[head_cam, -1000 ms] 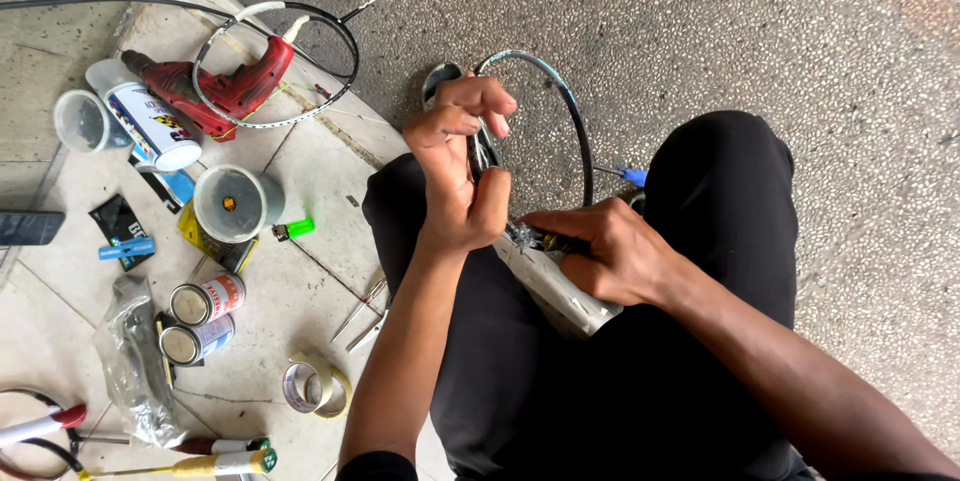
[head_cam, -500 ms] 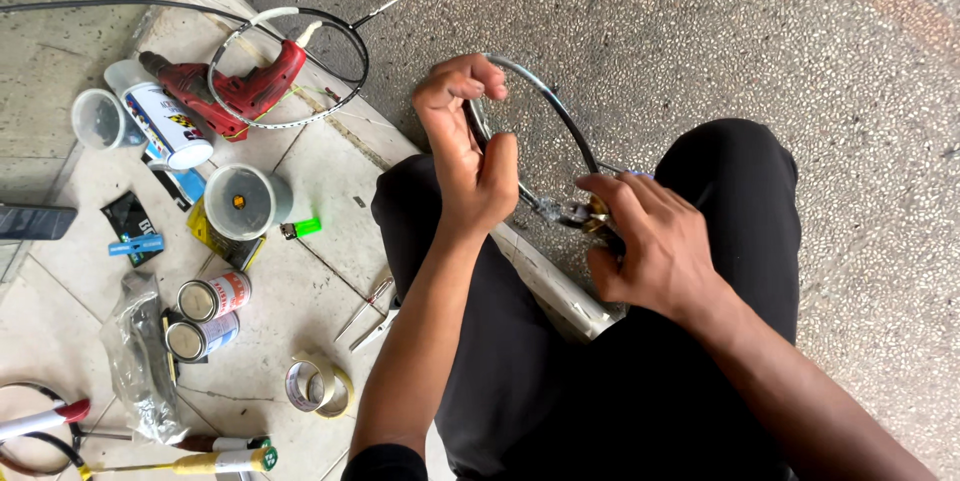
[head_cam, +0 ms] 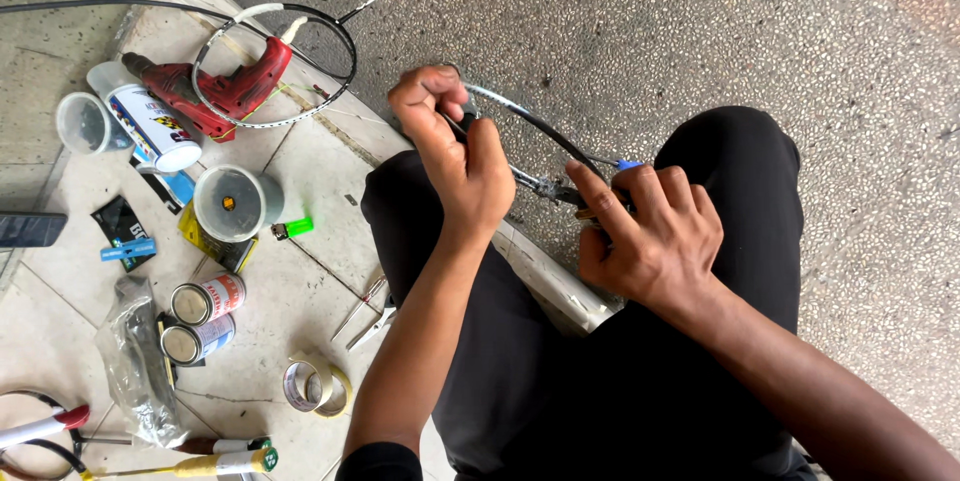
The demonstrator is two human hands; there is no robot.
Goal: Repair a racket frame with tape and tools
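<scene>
Grip first, head view: left hand [head_cam: 455, 156] clenched around the upper part of a thin dark racket frame [head_cam: 530, 121], thumb and fingers pinching it near a pale patch on the rim. Right hand [head_cam: 650, 231] closed on the lower part of the same frame, where a knot of small metal fittings and a blue bit show at the fingertips. Frame arcs between the two hands, held above the person's lap, black trousers beneath, speckled floor [head_cam: 700, 31] beyond. No strings visible in the held frame, though it is too thin to be sure.

Left of the knees, on pale tiled floor: a strung racket [head_cam: 275, 66] with an orange-handled shaft lying over a red power tool [head_cam: 215, 91]; a white spray can [head_cam: 150, 126]; a clear plastic cup [head_cam: 82, 123]; a grey spool [head_cam: 235, 203]; a green lighter [head_cam: 293, 228]; two small tins [head_cam: 200, 319]; pliers [head_cam: 368, 313]; a tape roll [head_cam: 315, 386].

Judgement: step in hand looks like working on the frame at the fitting under the right fingers, left hand steadying. Next move likely calls for a firm left hold while the right fingers do fine work, and care not to bend the thin rim.
</scene>
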